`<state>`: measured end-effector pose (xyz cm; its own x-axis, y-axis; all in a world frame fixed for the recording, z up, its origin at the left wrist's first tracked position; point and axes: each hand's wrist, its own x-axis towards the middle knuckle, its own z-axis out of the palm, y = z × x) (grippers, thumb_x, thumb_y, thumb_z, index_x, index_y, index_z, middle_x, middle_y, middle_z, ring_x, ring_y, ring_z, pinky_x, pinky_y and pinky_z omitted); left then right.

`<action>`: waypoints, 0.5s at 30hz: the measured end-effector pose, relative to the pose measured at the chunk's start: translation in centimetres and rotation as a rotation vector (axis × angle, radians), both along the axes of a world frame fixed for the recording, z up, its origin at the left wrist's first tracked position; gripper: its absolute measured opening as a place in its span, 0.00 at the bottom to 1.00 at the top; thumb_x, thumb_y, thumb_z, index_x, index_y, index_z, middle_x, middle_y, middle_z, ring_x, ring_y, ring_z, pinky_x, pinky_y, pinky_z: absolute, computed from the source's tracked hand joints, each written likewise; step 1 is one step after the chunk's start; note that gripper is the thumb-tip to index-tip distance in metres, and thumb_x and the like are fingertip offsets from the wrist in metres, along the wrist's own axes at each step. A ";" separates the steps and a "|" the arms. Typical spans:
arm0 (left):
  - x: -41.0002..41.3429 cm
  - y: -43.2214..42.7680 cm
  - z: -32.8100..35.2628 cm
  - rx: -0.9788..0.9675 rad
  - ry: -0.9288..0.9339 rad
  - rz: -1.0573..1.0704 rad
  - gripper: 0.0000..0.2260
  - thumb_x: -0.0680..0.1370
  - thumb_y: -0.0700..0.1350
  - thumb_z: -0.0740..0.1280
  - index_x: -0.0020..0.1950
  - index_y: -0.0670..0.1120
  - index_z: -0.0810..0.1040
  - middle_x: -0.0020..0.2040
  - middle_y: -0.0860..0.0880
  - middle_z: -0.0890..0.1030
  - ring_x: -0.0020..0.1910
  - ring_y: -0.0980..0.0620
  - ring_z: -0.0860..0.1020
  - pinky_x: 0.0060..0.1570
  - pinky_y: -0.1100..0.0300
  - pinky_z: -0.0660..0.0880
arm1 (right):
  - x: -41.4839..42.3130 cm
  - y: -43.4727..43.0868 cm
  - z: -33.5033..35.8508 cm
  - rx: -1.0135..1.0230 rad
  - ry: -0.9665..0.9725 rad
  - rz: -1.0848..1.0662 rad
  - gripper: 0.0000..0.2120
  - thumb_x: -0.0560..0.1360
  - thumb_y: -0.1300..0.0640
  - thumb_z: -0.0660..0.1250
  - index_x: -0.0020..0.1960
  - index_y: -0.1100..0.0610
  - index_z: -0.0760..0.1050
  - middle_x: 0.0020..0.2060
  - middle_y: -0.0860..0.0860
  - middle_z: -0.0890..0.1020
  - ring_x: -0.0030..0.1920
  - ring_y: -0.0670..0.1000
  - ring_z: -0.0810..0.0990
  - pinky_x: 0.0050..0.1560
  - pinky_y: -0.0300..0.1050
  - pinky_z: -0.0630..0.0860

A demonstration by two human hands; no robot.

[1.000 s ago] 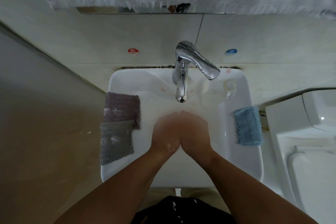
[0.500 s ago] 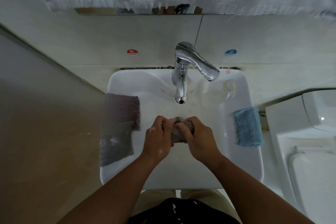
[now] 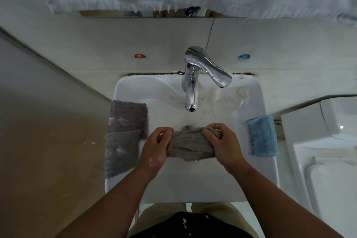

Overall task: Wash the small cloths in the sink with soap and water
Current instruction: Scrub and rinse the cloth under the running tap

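Over the sink (image 3: 257,179) basin, the left hand (image 3: 155,149) and right hand (image 3: 224,146) stretch a grey-brown cloth (image 3: 190,146) between them, fingers clamped on its ends. Those ends are hidden inside the fists. No water stream is discernible under the faucet (image 3: 191,91).

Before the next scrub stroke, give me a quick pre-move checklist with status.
1. Both hands on the grey cloth: ok, left hand and right hand each have a grip on one end.
2. Cloth over the sink: ok.
3. Soap on hands: ok, suds on the left hand.
4. Water running from the tap: cannot tell.
5. Other cloths clear of the hands: ok, purple cloth and blue cloth on the rims.
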<state>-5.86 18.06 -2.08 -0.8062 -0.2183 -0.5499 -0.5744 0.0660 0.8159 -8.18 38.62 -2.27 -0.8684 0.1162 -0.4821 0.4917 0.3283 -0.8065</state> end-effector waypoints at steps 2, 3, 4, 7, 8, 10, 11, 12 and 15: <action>0.1 -0.7 -0.5 0.002 0.011 -0.002 0.09 0.81 0.44 0.68 0.51 0.58 0.82 0.50 0.52 0.84 0.49 0.51 0.82 0.38 0.61 0.77 | -0.2 0.5 0.1 0.022 0.009 0.015 0.08 0.73 0.50 0.76 0.50 0.49 0.82 0.43 0.45 0.84 0.43 0.43 0.82 0.43 0.40 0.81; 0.1 -1.1 -0.8 -0.008 0.021 -0.004 0.10 0.80 0.41 0.68 0.51 0.58 0.82 0.51 0.52 0.84 0.50 0.50 0.82 0.40 0.60 0.78 | -0.2 0.8 0.1 -0.002 -0.010 0.012 0.09 0.72 0.51 0.78 0.51 0.49 0.82 0.43 0.45 0.84 0.43 0.43 0.83 0.42 0.40 0.81; 0.2 -1.4 -1.1 -0.027 0.031 -0.006 0.12 0.79 0.39 0.69 0.52 0.58 0.82 0.52 0.52 0.83 0.50 0.50 0.82 0.41 0.58 0.79 | -0.2 1.0 0.1 -0.046 -0.045 -0.009 0.11 0.71 0.52 0.79 0.52 0.49 0.83 0.44 0.45 0.84 0.43 0.45 0.83 0.40 0.42 0.82; 0.1 -2.0 -1.8 -0.094 0.054 0.006 0.15 0.78 0.37 0.69 0.52 0.60 0.82 0.54 0.53 0.82 0.54 0.50 0.81 0.51 0.50 0.81 | -0.2 1.4 -0.2 -0.176 -0.149 -0.067 0.11 0.72 0.59 0.78 0.53 0.53 0.83 0.44 0.54 0.85 0.38 0.52 0.84 0.31 0.45 0.79; 0.1 -2.0 -2.0 -0.098 0.063 0.012 0.15 0.78 0.37 0.69 0.53 0.59 0.82 0.54 0.55 0.82 0.54 0.51 0.81 0.53 0.48 0.80 | -0.2 1.4 -0.4 -0.199 -0.170 -0.076 0.09 0.73 0.60 0.76 0.53 0.54 0.83 0.44 0.58 0.85 0.37 0.54 0.84 0.30 0.47 0.79; 0.2 -1.9 -2.0 -0.111 0.093 -0.005 0.13 0.79 0.37 0.69 0.54 0.57 0.81 0.53 0.56 0.82 0.54 0.53 0.80 0.52 0.50 0.80 | -0.1 1.6 -0.7 -0.203 -0.194 -0.098 0.08 0.75 0.60 0.74 0.54 0.53 0.82 0.46 0.60 0.85 0.40 0.58 0.85 0.35 0.55 0.83; 0.3 -1.8 -2.0 -0.117 0.108 -0.026 0.12 0.79 0.37 0.69 0.53 0.56 0.80 0.52 0.56 0.82 0.53 0.54 0.80 0.51 0.53 0.80 | 0.0 1.7 -0.9 -0.173 -0.189 -0.096 0.09 0.77 0.58 0.72 0.56 0.50 0.79 0.46 0.59 0.85 0.42 0.58 0.85 0.37 0.56 0.84; 0.4 -1.9 -2.0 -0.119 0.122 -0.048 0.11 0.79 0.37 0.69 0.51 0.55 0.80 0.50 0.57 0.82 0.53 0.55 0.80 0.49 0.56 0.80 | 0.2 1.7 -0.8 -0.136 -0.168 -0.071 0.10 0.78 0.56 0.71 0.57 0.47 0.76 0.46 0.58 0.84 0.43 0.57 0.85 0.36 0.54 0.83; 0.7 -2.3 -2.0 -0.116 0.123 -0.097 0.08 0.79 0.38 0.70 0.48 0.52 0.82 0.47 0.60 0.82 0.51 0.58 0.79 0.50 0.56 0.79 | 0.8 2.1 -0.4 -0.047 -0.099 0.077 0.09 0.80 0.52 0.67 0.56 0.40 0.71 0.46 0.53 0.82 0.43 0.56 0.83 0.29 0.43 0.78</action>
<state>-5.14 15.72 -4.12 -0.8861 -0.1924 -0.4217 -0.4573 0.2137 0.8633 -7.41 40.73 -2.72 -0.8215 0.0267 -0.5695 0.5448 0.3313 -0.7704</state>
